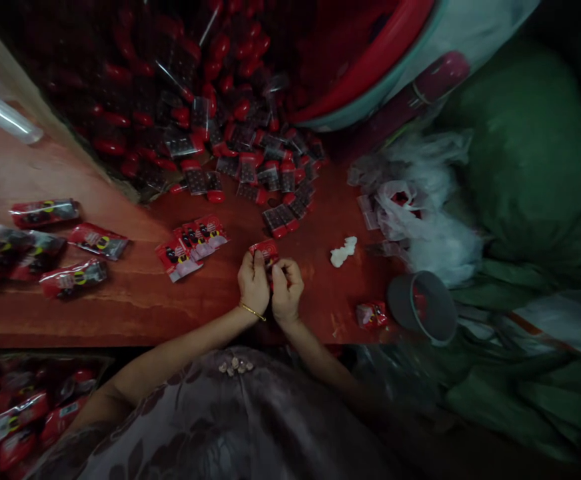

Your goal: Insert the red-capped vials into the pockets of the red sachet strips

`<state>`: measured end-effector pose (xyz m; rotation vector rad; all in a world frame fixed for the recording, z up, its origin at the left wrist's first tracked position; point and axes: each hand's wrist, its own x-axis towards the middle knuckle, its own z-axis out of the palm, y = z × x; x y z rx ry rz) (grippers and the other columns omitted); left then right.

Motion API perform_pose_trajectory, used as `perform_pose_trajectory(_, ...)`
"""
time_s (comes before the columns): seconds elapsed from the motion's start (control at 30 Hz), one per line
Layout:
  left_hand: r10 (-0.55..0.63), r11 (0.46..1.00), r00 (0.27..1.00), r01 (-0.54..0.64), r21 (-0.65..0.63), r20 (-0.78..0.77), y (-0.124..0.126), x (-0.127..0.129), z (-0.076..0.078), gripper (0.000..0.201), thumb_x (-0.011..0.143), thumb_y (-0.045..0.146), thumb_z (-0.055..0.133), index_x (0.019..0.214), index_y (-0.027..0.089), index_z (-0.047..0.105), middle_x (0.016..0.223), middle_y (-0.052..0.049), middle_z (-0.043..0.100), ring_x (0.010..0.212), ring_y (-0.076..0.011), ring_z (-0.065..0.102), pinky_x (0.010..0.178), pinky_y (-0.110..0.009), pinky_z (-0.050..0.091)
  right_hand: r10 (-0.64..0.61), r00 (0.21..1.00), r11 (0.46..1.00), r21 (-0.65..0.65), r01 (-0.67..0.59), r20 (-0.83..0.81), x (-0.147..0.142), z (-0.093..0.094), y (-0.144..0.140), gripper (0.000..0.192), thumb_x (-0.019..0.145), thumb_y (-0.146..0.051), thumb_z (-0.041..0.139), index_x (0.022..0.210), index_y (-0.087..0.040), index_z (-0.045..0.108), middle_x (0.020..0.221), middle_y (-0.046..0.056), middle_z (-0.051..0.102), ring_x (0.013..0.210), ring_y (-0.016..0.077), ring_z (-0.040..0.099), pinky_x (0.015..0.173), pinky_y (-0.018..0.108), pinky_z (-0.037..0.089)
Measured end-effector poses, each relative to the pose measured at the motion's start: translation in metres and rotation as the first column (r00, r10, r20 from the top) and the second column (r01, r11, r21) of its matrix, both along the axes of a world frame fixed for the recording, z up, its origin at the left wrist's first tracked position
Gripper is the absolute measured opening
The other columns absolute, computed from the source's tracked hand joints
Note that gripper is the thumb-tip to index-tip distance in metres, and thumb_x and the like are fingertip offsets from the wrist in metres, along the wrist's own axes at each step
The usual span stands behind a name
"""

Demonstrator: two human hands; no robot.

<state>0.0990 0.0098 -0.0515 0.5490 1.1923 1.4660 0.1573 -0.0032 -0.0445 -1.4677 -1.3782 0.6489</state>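
A small red printed packet (264, 251) is held at the table's front, with only its upper end showing between my fingers. My left hand (254, 285), with a gold bracelet at the wrist, is closed on its left side. Thumb and fingers pressed together, my right hand (286, 291) grips it from the right; its lower part is hidden by both hands. Left of them lie several flat red printed cards (195, 244), overlapping one another. Just beyond the hands is a row of clear-and-red small containers (281, 219) with dark contents.
Behind, a heap of similar containers (200, 127) spills from a box (60, 127). Filled red packets (73, 277) lie left. At right are a white scrap (343, 252), a red packet (371, 314), a grey cup (423, 308) and plastic bags (435, 233). A red basin (370, 63) stands behind.
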Motion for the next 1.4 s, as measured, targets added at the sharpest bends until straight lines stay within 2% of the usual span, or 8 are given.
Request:
perform_pose_trajectory(0.13,0.033,0.999,0.987,-0.026,-0.046,0.160,-0.001,-0.002,0.003,0.035,0.074,0.053,0.055,0.071,0.018,0.051,0.060,0.004,0.050,0.053,-0.0082,0.046,0.052,-0.021,0.038,-0.089,0.996,0.996,0.027,0.089,-0.001,0.002,-0.014,-0.010,0.026,0.076,-0.039,0.054,0.092,-0.020,0.048,0.085,0.002,0.052,0.077,0.0157,0.052,0.072,0.029,0.044)
perform_pose_trajectory(0.5,0.087,0.992,0.948,-0.054,-0.115,0.307,0.004,-0.011,0.002,0.036,0.062,0.049,0.068,0.069,0.017,0.053,0.059,0.005,0.056,0.052,-0.0082,0.052,0.055,-0.021,0.041,0.173,0.962,0.983,-0.100,-0.155,0.212,0.031,-0.014,-0.008,0.034,0.065,-0.044,0.066,0.088,-0.020,0.057,0.087,0.007,0.063,0.085,0.0231,0.057,0.081,0.038,0.044)
perform_pose_trajectory(0.67,0.103,0.994,0.961,-0.092,-0.055,0.257,0.002,-0.022,0.013,0.035,0.059,0.046,0.071,0.067,0.016,0.054,0.060,0.005,0.056,0.053,-0.0069,0.051,0.056,-0.020,0.041,0.349,0.937,0.888,-0.319,-0.331,-0.002,0.037,0.006,0.001,0.030,0.068,-0.042,0.066,0.083,-0.017,0.059,0.075,0.003,0.064,0.068,0.0172,0.058,0.067,0.031,0.047)
perform_pose_trajectory(0.83,0.176,0.984,0.960,-0.162,-0.079,0.220,0.006,-0.039,0.027,0.033,0.059,0.042,0.072,0.065,0.017,0.052,0.056,0.007,0.052,0.049,-0.0052,0.045,0.055,-0.019,0.039,0.353,0.917,0.857,-0.331,-0.396,-0.185,0.040,0.016,-0.002,0.031,0.068,-0.044,0.066,0.075,-0.016,0.057,0.066,-0.001,0.059,0.059,0.0124,0.054,0.058,0.025,0.047)
perform_pose_trajectory(1.03,0.112,0.986,0.990,-0.100,0.136,-0.087,0.006,-0.058,0.033,0.023,0.067,0.038,0.067,0.073,0.017,0.058,0.068,0.004,0.057,0.063,-0.0093,0.051,0.066,-0.022,0.041,0.269,0.948,0.942,-0.253,-0.222,0.172,0.041,0.015,-0.009,0.024,0.070,-0.036,0.065,0.084,-0.017,0.061,0.073,0.003,0.064,0.066,0.0173,0.058,0.063,0.030,0.046)
perform_pose_trajectory(1.2,0.004,0.976,0.845,0.114,0.187,-0.535,0.003,-0.068,0.031,0.021,0.072,0.038,0.064,0.066,0.018,0.060,0.061,0.002,0.053,0.061,-0.0118,0.045,0.063,-0.022,0.037,0.194,0.943,0.980,-0.020,-0.196,0.272,0.045,0.016,-0.008,0.020,0.070,-0.034,0.069,0.083,-0.020,0.063,0.082,0.004,0.064,0.080,0.0195,0.058,0.076,0.034,0.045)
perform_pose_trajectory(1.3,-0.093,0.971,0.867,0.189,0.150,-0.489,0.003,-0.057,0.026,0.023,0.072,0.040,0.063,0.067,0.018,0.060,0.062,0.002,0.054,0.061,-0.0114,0.046,0.062,-0.022,0.037,0.138,0.983,0.988,0.047,-0.145,0.123,0.041,0.010,-0.009,0.026,0.067,-0.042,0.071,0.078,-0.020,0.062,0.077,0.002,0.064,0.074,0.0177,0.058,0.071,0.031,0.046)
perform_pose_trajectory(1.4,-0.190,0.980,0.970,0.196,0.027,-0.153,0.000,-0.030,0.021,0.026,0.067,0.042,0.064,0.071,0.017,0.060,0.064,0.002,0.056,0.060,-0.0101,0.049,0.059,-0.021,0.039,0.041,0.993,0.998,0.049,-0.046,0.107,0.034,0.009,-0.012,0.031,0.065,-0.046,0.072,0.077,-0.020,0.061,0.072,0.001,0.064,0.068,0.0175,0.057,0.067,0.031,0.046)
